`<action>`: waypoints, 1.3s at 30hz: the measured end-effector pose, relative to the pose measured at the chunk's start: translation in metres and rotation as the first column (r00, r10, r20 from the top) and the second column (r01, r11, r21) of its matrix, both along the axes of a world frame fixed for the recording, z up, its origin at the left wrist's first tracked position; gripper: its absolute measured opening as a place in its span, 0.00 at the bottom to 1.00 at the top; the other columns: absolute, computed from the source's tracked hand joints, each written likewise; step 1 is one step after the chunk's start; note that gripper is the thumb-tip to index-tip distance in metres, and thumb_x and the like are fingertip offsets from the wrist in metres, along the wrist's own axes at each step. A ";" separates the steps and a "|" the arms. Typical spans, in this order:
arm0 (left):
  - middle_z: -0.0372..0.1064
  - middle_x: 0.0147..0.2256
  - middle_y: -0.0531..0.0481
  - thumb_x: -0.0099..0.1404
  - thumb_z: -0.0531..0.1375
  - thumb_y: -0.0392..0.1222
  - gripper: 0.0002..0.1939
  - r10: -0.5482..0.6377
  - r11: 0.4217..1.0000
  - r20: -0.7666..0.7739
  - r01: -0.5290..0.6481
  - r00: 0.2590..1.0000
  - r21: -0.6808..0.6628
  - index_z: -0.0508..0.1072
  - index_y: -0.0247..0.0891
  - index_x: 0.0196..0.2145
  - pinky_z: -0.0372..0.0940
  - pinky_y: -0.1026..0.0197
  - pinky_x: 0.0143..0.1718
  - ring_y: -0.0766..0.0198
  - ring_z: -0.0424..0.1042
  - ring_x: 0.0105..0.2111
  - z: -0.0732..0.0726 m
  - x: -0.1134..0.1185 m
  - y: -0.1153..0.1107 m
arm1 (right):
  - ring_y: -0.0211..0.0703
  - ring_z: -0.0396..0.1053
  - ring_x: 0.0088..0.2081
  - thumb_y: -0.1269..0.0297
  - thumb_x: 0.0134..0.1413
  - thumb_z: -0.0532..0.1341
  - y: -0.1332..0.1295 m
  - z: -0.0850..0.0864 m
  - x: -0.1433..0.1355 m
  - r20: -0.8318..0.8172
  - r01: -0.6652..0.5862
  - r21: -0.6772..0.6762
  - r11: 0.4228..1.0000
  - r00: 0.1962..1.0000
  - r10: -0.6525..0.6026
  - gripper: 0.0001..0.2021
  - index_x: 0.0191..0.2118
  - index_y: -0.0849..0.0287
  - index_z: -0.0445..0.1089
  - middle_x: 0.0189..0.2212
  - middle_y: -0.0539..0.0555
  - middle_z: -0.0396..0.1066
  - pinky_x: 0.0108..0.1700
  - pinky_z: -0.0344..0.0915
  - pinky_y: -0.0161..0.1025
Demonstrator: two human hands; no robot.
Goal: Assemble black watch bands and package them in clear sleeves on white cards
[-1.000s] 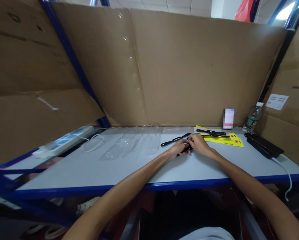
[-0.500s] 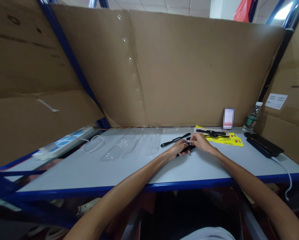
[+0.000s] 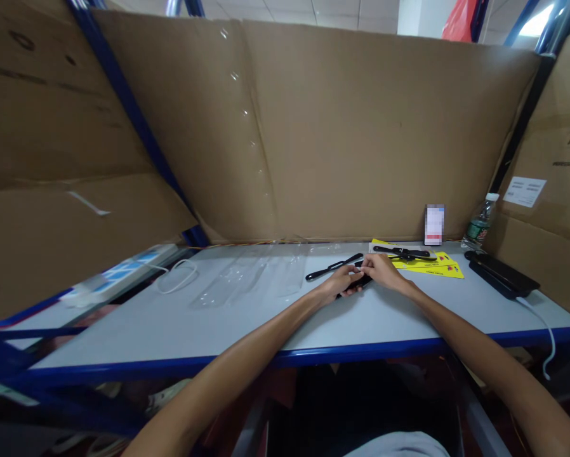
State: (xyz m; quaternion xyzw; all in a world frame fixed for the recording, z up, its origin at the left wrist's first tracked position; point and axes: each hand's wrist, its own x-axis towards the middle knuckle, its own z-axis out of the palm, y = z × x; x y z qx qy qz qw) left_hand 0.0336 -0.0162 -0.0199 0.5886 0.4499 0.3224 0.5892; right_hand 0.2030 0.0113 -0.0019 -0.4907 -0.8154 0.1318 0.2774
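Observation:
My left hand (image 3: 344, 281) is closed around a small black strap-like piece (image 3: 360, 283) just above the table. The fingers of my right hand (image 3: 379, 269) pinch at its upper end, so the two hands nearly touch. Most of the piece is hidden by my fingers, and its exact kind cannot be made out. Just behind my left hand lies a long black strap (image 3: 319, 273) with an opening in its middle. Beyond my right hand, more black straps (image 3: 409, 254) rest on yellow printed cards (image 3: 440, 271).
Clear plastic packaging (image 3: 218, 291) lies left of centre on the grey table (image 3: 194, 339). Further left are a white cable (image 3: 193, 274) and a power strip (image 3: 108, 282). At right stand a phone (image 3: 434, 225), a bottle (image 3: 479, 225) and a black device (image 3: 504, 276) with a cord. Cardboard (image 3: 337, 139) walls surround the table.
The fingertips of my right hand have shifted slightly on the black piece. Both hands otherwise stay in place, and the view has moved a little.

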 end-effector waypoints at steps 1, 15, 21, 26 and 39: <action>0.68 0.23 0.54 0.67 0.61 0.52 0.16 0.003 1.000 0.009 -0.003 1.000 0.002 0.63 0.38 0.39 0.40 0.69 0.16 0.75 0.55 0.15 -0.001 0.000 0.000 | 0.39 0.70 0.31 0.73 0.55 0.64 0.000 0.001 0.001 0.013 0.001 0.006 1.000 1.000 -0.001 0.04 0.31 0.61 0.76 0.27 0.52 0.76 0.34 0.56 0.33; 0.67 0.23 0.54 0.68 0.60 0.53 0.16 -0.022 1.000 0.039 0.023 0.999 -0.010 0.63 0.37 0.37 0.41 0.70 0.14 0.75 0.56 0.15 -0.003 -0.002 0.004 | 0.40 0.71 0.33 0.76 0.58 0.61 -0.001 0.000 0.008 0.094 -0.129 0.099 0.987 0.988 0.120 0.06 0.35 0.62 0.76 0.30 0.53 0.77 0.35 0.56 0.33; 0.66 0.22 0.53 0.71 0.55 0.51 0.14 -0.001 0.999 0.067 0.003 0.998 -0.032 0.67 0.36 0.37 0.41 0.70 0.14 0.74 0.55 0.14 0.000 -0.001 0.004 | 0.43 0.72 0.38 0.78 0.56 0.59 -0.006 0.005 0.012 0.207 -0.256 0.174 0.951 0.954 0.218 0.12 0.40 0.61 0.79 0.36 0.56 0.78 0.41 0.60 0.34; 0.66 0.21 0.51 0.74 0.49 0.48 0.15 0.017 0.998 0.057 -0.013 0.998 -0.062 0.66 0.36 0.34 0.41 0.69 0.14 0.74 0.55 0.14 0.004 0.001 0.002 | 0.44 0.72 0.42 0.72 0.60 0.61 -0.010 0.010 0.014 0.304 -0.275 0.192 0.942 0.929 0.209 0.09 0.42 0.57 0.79 0.39 0.56 0.77 0.43 0.61 0.35; 0.67 0.21 0.51 0.74 0.45 0.59 0.23 0.003 0.999 0.034 -0.001 0.999 -0.053 0.66 0.37 0.39 0.41 0.69 0.14 0.72 0.54 0.14 0.005 0.002 -0.001 | 0.39 0.70 0.29 0.75 0.56 0.62 -0.008 -0.002 -0.002 0.038 -0.108 0.093 0.990 0.994 0.104 0.07 0.36 0.61 0.78 0.27 0.51 0.76 0.33 0.58 0.32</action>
